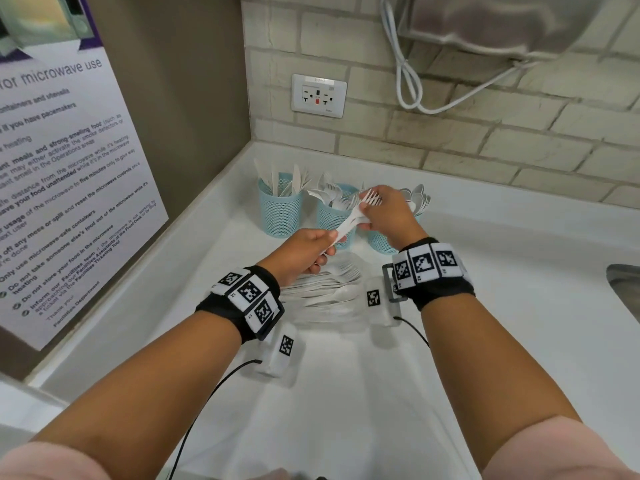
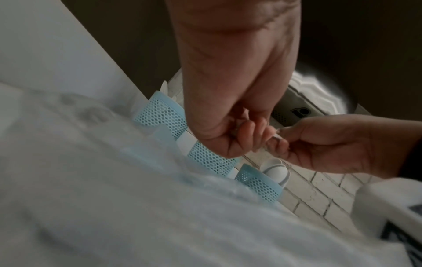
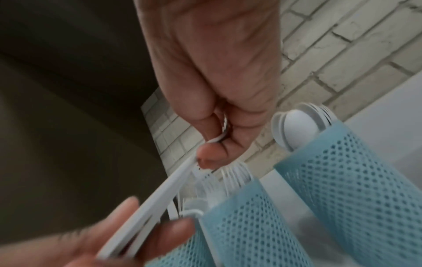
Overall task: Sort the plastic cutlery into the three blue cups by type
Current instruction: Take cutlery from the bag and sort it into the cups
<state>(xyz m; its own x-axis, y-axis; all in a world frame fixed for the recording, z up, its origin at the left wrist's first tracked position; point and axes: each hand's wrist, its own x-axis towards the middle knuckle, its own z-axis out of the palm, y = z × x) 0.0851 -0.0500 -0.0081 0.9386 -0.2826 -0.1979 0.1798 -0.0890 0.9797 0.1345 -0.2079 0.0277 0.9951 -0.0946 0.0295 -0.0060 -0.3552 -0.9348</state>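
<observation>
Fingers (image 1: 367, 216) grip forks (image 1: 349, 220) beside poster (image 1: 69, 168) reading "microwave use".

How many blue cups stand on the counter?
3, in a row near the wall: left cup holds knives, middle cup forks, right cup spoons, partly hidden behind the right hand.

Both your arms are stretched fwd, forearms bare, black bands w/ square markers on each wrist. Your left hand (image 1: 304, 251) sits lower and nearer you, fingers curled, thumb and fingers pinching the handle ends of the forks (image 1: 349, 221). Your right hand (image 1: 391, 213) is higher and further out, palm down, fingertips pinched on the tine end of the same bunch. Hands are close together, not touching.
</observation>
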